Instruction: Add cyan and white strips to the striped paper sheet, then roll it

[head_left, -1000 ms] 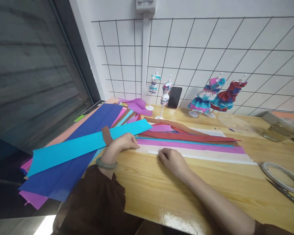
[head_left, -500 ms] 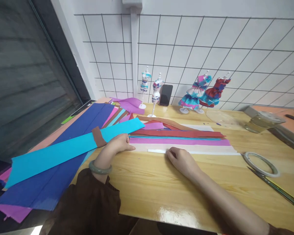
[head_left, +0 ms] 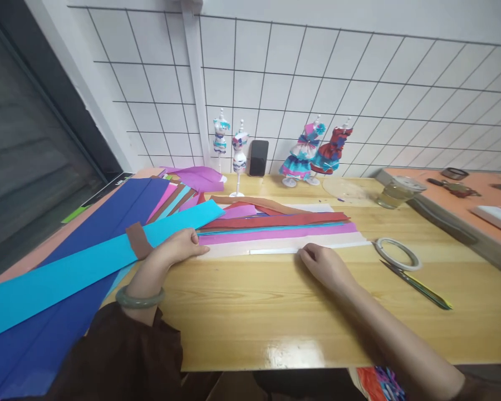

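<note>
My left hand (head_left: pixel 179 246) is closed, fingers curled, at the left end of a pale pink paper strip (head_left: pixel 229 248). Along that strip's near edge runs a narrow white tape (head_left: pixel 273 252). On the tape, about midway, my right hand (head_left: pixel 326 266) rests with thumb and fingers pinched together. The tape reaches right to a tape roll (head_left: pixel 398 254) lying flat. Purple (head_left: pixel 284 233) and red paper strips (head_left: pixel 275 221) lie just behind the pale one. Scissors (head_left: pixel 417 285), shut, touch the roll's near side.
A bright blue paper band (head_left: pixel 96 253) with a brown wrap lies across dark blue paper (head_left: pixel 108 223) at left. Small dress forms (head_left: pixel 239 156), two in ruffled paper dresses (head_left: pixel 303 156), stand by the wall. A phone (head_left: pixel 259 158) leans there. A cup of liquid (head_left: pixel 396 195) stands at right.
My right hand has slid rightward along the tape, leaving a longer stretch of it on the paper edge. My left hand stays at the strip's left end. The view has swung right.
</note>
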`<state>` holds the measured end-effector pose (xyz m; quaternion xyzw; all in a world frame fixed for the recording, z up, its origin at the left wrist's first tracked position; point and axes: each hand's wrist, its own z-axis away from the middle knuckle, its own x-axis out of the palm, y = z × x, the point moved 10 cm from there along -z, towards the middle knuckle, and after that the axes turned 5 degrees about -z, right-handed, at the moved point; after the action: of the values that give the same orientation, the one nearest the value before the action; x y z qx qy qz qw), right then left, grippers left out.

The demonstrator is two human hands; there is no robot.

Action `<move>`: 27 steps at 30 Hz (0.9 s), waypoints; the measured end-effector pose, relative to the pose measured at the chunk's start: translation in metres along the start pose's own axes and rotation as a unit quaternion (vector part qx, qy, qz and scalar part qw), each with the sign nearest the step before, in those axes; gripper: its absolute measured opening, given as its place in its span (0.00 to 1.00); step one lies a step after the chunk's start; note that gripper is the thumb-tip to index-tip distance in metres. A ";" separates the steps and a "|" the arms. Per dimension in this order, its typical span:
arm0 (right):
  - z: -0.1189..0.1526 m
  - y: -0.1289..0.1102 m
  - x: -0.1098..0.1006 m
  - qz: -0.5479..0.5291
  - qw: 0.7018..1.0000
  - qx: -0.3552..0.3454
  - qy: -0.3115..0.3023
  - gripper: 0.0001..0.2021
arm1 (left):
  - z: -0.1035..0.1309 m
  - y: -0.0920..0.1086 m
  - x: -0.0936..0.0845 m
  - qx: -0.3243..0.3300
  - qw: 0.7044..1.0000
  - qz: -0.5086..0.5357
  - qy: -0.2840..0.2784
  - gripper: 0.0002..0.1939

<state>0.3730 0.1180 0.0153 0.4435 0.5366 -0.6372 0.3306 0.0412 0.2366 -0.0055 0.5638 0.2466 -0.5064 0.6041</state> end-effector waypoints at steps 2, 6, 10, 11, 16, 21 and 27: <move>0.004 0.017 -0.008 -0.004 1.000 0.019 0.008 0.15 | 0.000 0.002 -0.004 -0.005 1.000 -0.001 0.025 0.22; 0.017 0.054 -0.027 0.020 0.997 0.071 0.023 0.17 | -0.001 0.006 -0.011 -0.009 0.998 -0.016 0.056 0.23; 0.033 0.091 -0.048 0.071 0.988 0.131 0.050 0.17 | -0.004 0.003 -0.015 -0.029 0.997 -0.033 0.068 0.24; 0.038 0.099 -0.052 0.080 0.985 0.143 0.056 0.18 | -0.004 0.003 -0.015 -0.030 0.996 -0.036 0.069 0.24; 0.062 0.120 -0.057 0.159 0.969 0.174 0.072 0.15 | -0.003 0.009 -0.013 -0.026 0.997 -0.046 0.064 0.24; 0.069 0.101 -0.060 0.235 0.958 0.107 0.122 0.13 | -0.003 0.015 -0.014 -0.008 0.996 -0.051 0.073 0.24; 0.045 0.012 -0.059 0.124 0.974 -0.077 0.173 0.15 | -0.002 0.022 -0.014 0.008 0.995 -0.065 0.075 0.23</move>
<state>0.3973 0.0688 0.0668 0.5836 0.5736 -0.4618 0.3423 0.0563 0.2402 0.0158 0.5878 0.3230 -0.5033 0.5449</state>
